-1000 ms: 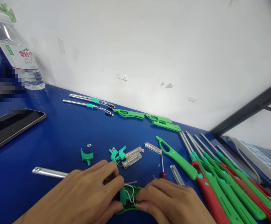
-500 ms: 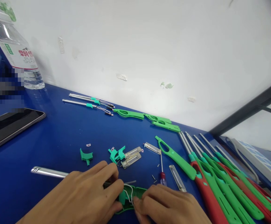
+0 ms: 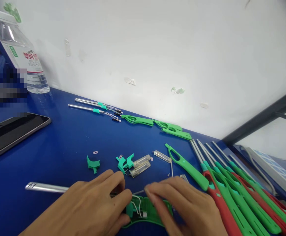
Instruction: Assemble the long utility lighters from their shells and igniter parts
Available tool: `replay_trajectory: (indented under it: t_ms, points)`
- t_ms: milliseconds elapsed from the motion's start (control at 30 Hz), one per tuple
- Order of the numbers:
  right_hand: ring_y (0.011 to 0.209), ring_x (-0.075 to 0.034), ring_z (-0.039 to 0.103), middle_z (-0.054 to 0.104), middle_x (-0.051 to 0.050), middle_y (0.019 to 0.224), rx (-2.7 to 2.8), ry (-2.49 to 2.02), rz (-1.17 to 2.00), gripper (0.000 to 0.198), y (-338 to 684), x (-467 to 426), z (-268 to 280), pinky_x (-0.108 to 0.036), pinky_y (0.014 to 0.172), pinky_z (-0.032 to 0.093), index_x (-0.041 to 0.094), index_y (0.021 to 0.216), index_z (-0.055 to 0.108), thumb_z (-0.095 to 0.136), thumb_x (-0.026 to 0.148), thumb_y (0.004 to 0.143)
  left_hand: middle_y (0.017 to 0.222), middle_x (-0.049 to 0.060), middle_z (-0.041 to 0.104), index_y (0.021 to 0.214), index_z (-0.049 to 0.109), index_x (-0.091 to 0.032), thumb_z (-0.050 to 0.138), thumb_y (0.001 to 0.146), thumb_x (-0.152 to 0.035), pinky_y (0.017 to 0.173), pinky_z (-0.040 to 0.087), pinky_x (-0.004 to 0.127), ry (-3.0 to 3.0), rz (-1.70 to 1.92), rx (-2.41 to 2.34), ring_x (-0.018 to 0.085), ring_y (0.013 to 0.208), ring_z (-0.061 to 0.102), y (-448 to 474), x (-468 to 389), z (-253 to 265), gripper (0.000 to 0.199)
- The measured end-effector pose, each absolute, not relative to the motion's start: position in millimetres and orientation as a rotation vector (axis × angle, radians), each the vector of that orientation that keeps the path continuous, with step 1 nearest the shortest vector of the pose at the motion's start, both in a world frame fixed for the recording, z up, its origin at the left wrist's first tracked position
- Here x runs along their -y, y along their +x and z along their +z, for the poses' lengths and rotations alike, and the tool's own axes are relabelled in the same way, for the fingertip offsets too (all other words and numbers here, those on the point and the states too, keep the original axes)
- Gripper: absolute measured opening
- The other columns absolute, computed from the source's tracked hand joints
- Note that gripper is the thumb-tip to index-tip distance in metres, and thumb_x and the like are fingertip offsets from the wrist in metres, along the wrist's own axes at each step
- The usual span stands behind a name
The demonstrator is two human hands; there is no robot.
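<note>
Blue desk (image 3: pixel 59 141) against white wall (image 3: pixel 157 49); dark metal frame bar (image 3: pixel 263 114) at right. Water bottle (image 3: pixel 22 55) far left, phone (image 3: pixel 10 131) lying flat near it. Row of red and green lighters (image 3: pixel 231 190) at right; loose teal parts (image 3: pixel 93 163) mid-desk.

Open green lighter shell (image 3: pixel 150 213) at near edge, between both hands, white wires showing inside. Left hand (image 3: pixel 91 206) pinches shell's left end, metal tube (image 3: pixel 44 187) running out leftward from under it. Right hand (image 3: pixel 182 206) fingers curled, tips pressing on shell's top edge.
</note>
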State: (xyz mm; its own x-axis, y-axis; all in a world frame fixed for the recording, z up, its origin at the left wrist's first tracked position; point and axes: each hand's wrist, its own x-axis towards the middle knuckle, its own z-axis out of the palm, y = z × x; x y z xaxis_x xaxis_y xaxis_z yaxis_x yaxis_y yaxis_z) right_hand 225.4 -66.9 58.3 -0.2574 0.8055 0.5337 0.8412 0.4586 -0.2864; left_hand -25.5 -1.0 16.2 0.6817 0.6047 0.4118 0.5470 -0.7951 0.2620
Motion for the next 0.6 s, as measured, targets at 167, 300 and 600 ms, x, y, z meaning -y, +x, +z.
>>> replay_trajectory:
  t_ms: [167, 300, 600]
  points:
    - [0.137, -0.022, 0.084, 0.087, -0.003, 0.149, 2.282, -1.394, -0.311, 0.045, 235, 54, 49, -0.034, 0.115, 0.071, 0.027, 0.161, 0.071, 0.052, 0.016, 0.122, 0.092, 0.002, 0.075, 0.111, 0.081, -0.033, 0.072, 0.105, -0.053, 0.079, 0.058, 0.021, 2.648, 0.559, -1.051, 0.025, 0.103, 0.078, -10, -5, 40, 0.022]
    - [0.150, -0.024, 0.078, 0.076, -0.001, 0.168, 2.432, -1.455, -0.303, 0.067, 241, 51, 36, -0.042, 0.118, 0.072, 0.027, 0.172, 0.063, 0.042, 0.004, 0.113, 0.093, 0.003, 0.075, 0.115, 0.083, -0.034, 0.070, 0.106, -0.062, 0.087, 0.063, 0.022, 2.644, 0.556, -1.049, 0.027, 0.110, 0.079, -2, -10, 50, 0.032]
    - [0.128, -0.030, 0.086, 0.083, -0.007, 0.149, 2.390, -1.523, -0.330, 0.052, 237, 51, 37, -0.048, 0.094, 0.079, 0.029, 0.170, 0.056, 0.050, 0.017, 0.120, 0.092, 0.002, 0.075, 0.114, 0.082, -0.033, 0.073, 0.105, -0.054, 0.075, 0.059, 0.019, 2.666, 0.545, -1.044, 0.024, 0.100, 0.078, -15, -5, 36, 0.024]
